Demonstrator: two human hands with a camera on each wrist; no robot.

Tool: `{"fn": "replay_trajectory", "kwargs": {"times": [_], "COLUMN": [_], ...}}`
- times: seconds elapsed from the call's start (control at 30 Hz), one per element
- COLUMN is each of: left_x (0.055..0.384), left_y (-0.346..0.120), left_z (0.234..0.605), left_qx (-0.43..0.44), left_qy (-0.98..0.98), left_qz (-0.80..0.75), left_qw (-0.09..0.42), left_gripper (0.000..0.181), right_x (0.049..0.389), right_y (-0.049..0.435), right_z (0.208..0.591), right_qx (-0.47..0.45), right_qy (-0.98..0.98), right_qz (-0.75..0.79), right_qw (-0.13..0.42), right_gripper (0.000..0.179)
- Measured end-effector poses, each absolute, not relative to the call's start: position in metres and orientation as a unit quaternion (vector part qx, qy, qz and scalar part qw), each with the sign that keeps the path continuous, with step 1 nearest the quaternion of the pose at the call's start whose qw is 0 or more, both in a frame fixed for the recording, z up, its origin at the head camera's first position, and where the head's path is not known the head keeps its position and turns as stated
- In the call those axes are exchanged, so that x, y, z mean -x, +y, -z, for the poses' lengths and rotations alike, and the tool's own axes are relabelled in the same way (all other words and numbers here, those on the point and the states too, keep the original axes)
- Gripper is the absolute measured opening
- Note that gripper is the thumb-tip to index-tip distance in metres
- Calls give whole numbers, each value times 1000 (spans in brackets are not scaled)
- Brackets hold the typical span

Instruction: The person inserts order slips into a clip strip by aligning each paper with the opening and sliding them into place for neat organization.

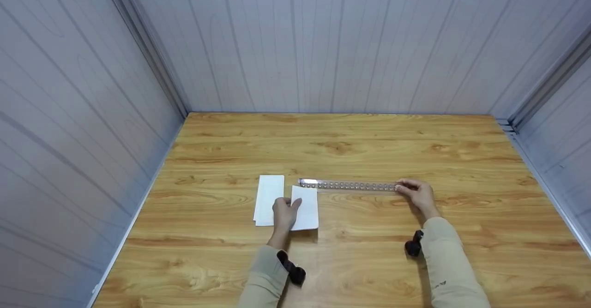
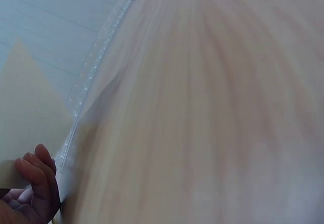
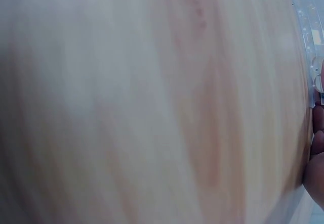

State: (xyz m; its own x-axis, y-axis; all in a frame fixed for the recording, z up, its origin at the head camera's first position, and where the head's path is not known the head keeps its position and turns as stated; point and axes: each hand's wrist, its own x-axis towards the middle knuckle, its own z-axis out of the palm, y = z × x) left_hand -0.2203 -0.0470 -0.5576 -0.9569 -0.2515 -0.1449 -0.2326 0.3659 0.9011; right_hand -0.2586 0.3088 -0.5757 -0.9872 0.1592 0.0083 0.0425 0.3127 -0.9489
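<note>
My left hand [image 1: 285,214] pinches a white folded sheet of paper [image 1: 305,208] by its left edge, thumb on top. In the left wrist view, curled fingers [image 2: 40,178] show against this paper [image 2: 30,97]. More white paper [image 1: 269,197] lies on the table just left of that hand. A long clear plastic strip with a row of round shapes [image 1: 351,186] stretches from beside the held paper's top edge to my right hand [image 1: 419,196]. The right hand pinches the strip's right end between thumb and fingers. Only part of that grip shows in the right wrist view.
The wood-grain table [image 1: 351,146] is bounded by a pale panel wall [image 1: 318,45] at the back and others at both sides. Black wrist cameras [image 1: 297,274] sit on both sleeves, near the table surface.
</note>
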Motion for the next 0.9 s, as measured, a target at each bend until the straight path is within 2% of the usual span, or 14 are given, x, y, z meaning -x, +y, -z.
{"fn": "replay_trajectory", "kwargs": {"times": [0.23,0.37,0.6,0.9], "left_x": [225,228,233,237], "left_y": [-44,-43,-41,-38], "left_z": [562,562,561,561], "left_qx": [-153,-152,-150,-130], "left_qy": [-820,-825,-834,-839], "left_qz": [552,545,531,529], "left_qw": [-3,-4,-14,-13], "left_gripper": [31,30,28,27], "right_x": [259,258,257,259], "right_y": [309,309,308,308], "right_z": [576,576,577,576], "right_qx": [60,57,59,71], "right_qy": [-771,-788,-691,-743], "right_qz": [-634,-611,-720,-665], "right_qw": [32,41,14,13], "right_gripper": [34,32,37,39]}}
